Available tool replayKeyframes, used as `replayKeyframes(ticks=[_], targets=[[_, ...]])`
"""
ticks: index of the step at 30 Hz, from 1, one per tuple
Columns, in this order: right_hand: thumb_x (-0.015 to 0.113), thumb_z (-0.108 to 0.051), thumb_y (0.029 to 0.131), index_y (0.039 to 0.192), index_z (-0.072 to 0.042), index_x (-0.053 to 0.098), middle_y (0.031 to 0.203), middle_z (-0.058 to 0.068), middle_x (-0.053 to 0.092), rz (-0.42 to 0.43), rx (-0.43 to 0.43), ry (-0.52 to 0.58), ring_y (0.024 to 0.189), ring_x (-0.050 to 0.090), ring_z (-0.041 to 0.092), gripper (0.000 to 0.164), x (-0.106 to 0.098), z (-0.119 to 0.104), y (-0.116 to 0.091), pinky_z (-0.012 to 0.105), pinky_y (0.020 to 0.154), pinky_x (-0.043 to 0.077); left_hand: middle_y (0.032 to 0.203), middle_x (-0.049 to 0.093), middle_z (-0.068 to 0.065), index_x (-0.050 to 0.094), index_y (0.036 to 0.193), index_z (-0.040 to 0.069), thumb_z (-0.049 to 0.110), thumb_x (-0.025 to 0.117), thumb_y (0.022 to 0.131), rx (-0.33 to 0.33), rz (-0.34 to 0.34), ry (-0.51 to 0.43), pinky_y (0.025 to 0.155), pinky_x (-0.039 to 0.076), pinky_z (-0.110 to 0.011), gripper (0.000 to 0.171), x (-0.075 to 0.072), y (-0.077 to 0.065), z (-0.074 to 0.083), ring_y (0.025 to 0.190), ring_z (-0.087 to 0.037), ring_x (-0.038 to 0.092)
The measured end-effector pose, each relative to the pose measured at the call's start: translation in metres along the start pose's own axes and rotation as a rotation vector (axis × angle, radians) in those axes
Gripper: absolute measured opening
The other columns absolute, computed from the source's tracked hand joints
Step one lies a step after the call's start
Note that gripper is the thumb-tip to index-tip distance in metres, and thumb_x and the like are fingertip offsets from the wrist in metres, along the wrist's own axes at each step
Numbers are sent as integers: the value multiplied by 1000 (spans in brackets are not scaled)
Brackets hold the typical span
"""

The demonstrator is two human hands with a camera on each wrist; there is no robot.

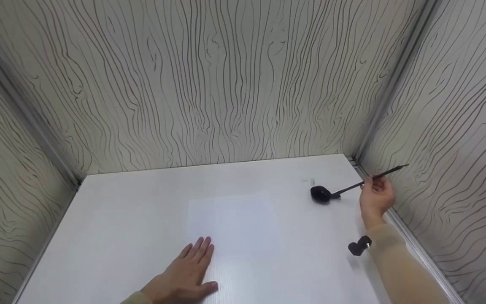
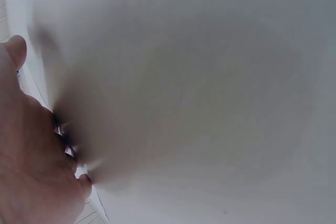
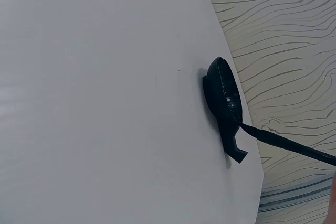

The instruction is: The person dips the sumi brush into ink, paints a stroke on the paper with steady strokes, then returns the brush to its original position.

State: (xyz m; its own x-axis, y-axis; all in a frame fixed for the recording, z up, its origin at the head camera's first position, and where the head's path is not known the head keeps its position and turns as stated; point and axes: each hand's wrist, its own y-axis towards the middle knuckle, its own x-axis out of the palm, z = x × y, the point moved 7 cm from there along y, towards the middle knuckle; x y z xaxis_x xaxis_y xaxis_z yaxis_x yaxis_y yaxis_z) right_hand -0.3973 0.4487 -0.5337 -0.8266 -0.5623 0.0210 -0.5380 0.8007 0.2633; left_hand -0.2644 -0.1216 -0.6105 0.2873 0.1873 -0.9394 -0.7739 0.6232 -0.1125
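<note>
In the head view my right hand (image 1: 377, 196) pinches a slim black brush (image 1: 350, 188) by its shaft at the table's right side. The brush slants down to the left, its tapered tip at the rim of a small black dish (image 1: 320, 194) with a short handle. The right wrist view shows the dish (image 3: 223, 93) from the side, the brush (image 3: 289, 144) meeting it near the handle, and only a sliver of the hand. My left hand (image 1: 186, 270) lies palm down with straight fingers, fingertips at the lower left of a faint white sheet of paper (image 1: 234, 223).
The white table (image 1: 120, 219) is enclosed by wood-grain patterned panels (image 1: 226, 84) at the back and sides. Small pale marks (image 1: 309, 180) lie behind the dish. A black wrist camera (image 1: 359, 245) juts from the right sleeve, over the table.
</note>
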Motion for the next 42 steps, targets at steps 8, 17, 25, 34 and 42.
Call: replayKeyframes(ticks=[8,17,25,34,42], targets=[[71,-10,107,113,-4,71,90,-22,65,14,-35,-8,80,65,-4,8,-5,-8,4,6,73,58,189,14,-21,24,176,-3,72,44,109,0,-9,-19,140,20,-70,103,1,-1,0,177,-46,17],[67,-4,107,120,4,70,91,-19,63,-16,-71,34,80,66,-4,16,0,-8,-1,6,75,59,189,16,-20,25,177,-1,74,46,107,-9,-22,-1,139,23,-71,105,5,1,-2,176,-46,19],[65,-2,107,121,0,69,95,-18,64,-37,-43,3,85,66,-5,15,3,-1,-9,5,77,59,189,19,-21,27,176,-2,73,48,107,5,-6,26,140,26,-68,103,4,2,0,176,-46,22],[64,-6,109,133,4,69,97,-18,65,-47,-8,-15,89,67,-4,26,-2,0,-5,5,81,59,188,18,-22,26,175,-3,71,47,108,11,-7,11,140,24,-69,102,0,1,1,176,-46,21],[64,-12,110,130,3,69,95,-20,63,-35,-21,-32,86,66,-6,25,-6,-6,1,4,79,57,189,17,-22,24,176,-3,71,46,109,5,-9,-6,140,23,-70,102,-1,0,0,176,-46,19]])
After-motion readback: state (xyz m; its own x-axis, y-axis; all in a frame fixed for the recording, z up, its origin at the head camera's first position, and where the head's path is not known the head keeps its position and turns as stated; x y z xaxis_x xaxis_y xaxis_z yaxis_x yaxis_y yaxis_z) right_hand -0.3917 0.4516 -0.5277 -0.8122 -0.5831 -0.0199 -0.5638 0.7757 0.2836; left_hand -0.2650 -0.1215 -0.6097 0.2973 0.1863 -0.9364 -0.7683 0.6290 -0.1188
